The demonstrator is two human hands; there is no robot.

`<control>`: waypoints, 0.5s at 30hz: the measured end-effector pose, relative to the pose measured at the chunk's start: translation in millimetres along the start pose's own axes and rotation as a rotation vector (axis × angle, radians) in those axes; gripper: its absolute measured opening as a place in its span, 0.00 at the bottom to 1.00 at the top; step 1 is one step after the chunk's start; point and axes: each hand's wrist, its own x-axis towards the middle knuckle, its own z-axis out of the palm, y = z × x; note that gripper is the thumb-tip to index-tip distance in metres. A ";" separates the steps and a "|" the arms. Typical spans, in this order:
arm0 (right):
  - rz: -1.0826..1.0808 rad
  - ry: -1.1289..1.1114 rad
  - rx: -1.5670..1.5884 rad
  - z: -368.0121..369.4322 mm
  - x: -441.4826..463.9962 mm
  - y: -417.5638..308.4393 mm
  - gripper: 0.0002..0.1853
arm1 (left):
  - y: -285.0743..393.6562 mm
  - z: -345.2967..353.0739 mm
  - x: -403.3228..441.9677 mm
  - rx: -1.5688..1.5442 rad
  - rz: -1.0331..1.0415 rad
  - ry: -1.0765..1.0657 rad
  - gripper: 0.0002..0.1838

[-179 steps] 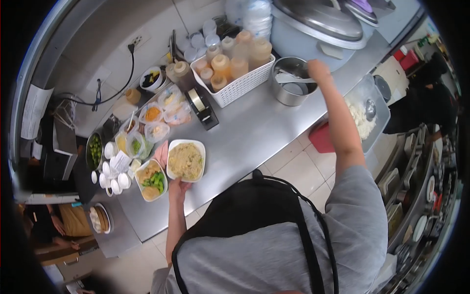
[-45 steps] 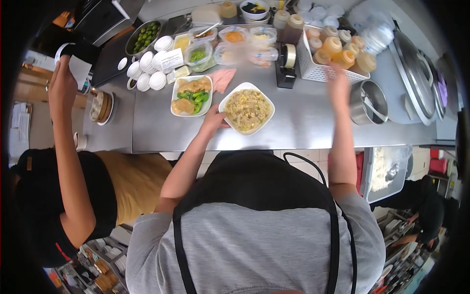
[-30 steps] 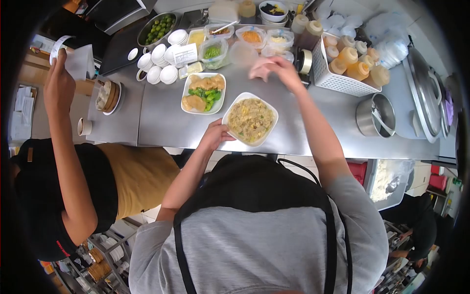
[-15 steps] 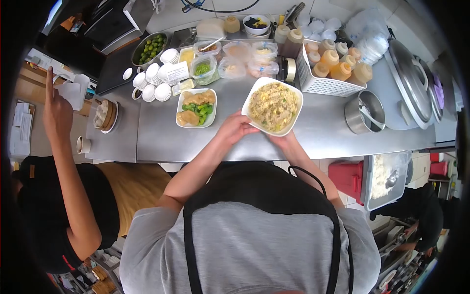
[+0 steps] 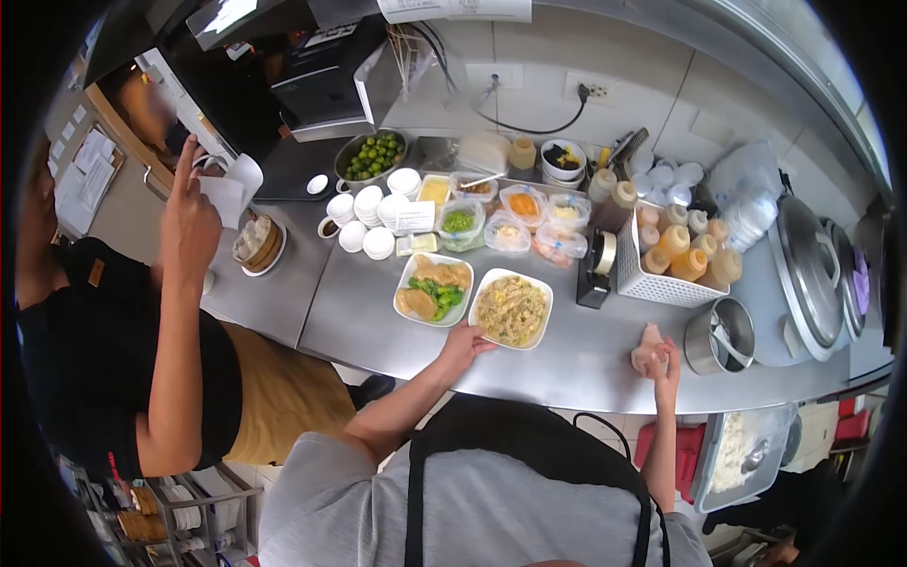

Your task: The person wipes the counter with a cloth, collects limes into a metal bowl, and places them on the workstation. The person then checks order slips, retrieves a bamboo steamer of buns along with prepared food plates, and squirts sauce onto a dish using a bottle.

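Observation:
My left hand (image 5: pixel 465 348) grips the near-left rim of a square white bowl of fried rice (image 5: pixel 511 308). Touching distance to its left, a white bowl (image 5: pixel 433 289) holds green vegetables and pale brown pieces. Over at the right, my right hand (image 5: pixel 665 367) has its fingers round a crumpled pinkish cloth (image 5: pixel 648 349), which touches the steel counter. Just right of that hand stands a metal pot (image 5: pixel 719 335) with a utensil in it. A tape dispenser (image 5: pixel 596 269) stands behind, between the rice bowl and the pot.
A white basket (image 5: pixel 661 287) of sauce bottles stands at the back right, beside a large lidded cooker (image 5: pixel 808 274). Ingredient tubs (image 5: pixel 507 233), white cups (image 5: pixel 367 203) and a bowl of green fruit (image 5: pixel 370 157) line the back. A co-worker (image 5: pixel 179 378) at left holds paper.
My right hand has left the rice bowl and moved right, and now holds the pinkish cloth. The rice bowl is back beside the vegetable bowl. The view has tilted up, showing more wall.

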 end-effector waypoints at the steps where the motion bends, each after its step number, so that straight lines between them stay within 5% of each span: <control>1: -0.001 0.023 -0.173 9.4 5.3 19.1 0.25 | 0.3 -1.4 0.5 0.002 0.009 0.000 0.21; 2: -0.007 0.024 -0.170 27.4 8.6 35.8 0.25 | 2.4 2.4 -1.9 -0.042 0.041 0.012 0.21; 4: -0.108 0.166 -0.905 62.0 9.0 56.4 0.30 | 3.7 9.7 -7.2 -0.091 0.071 0.033 0.21; 6: -0.357 0.142 -0.826 96.7 5.4 20.2 0.33 | -1.3 9.8 -8.9 -0.142 0.083 0.003 0.21; 8: -0.296 -0.084 -0.751 133.3 0.8 -27.3 0.33 | -0.9 7.3 -14.5 -0.184 0.090 -0.031 0.20; 15: -0.458 0.087 -0.545 210.3 24.7 -41.1 0.21 | 11.1 -40.9 -50.0 0.036 -0.147 -0.090 0.20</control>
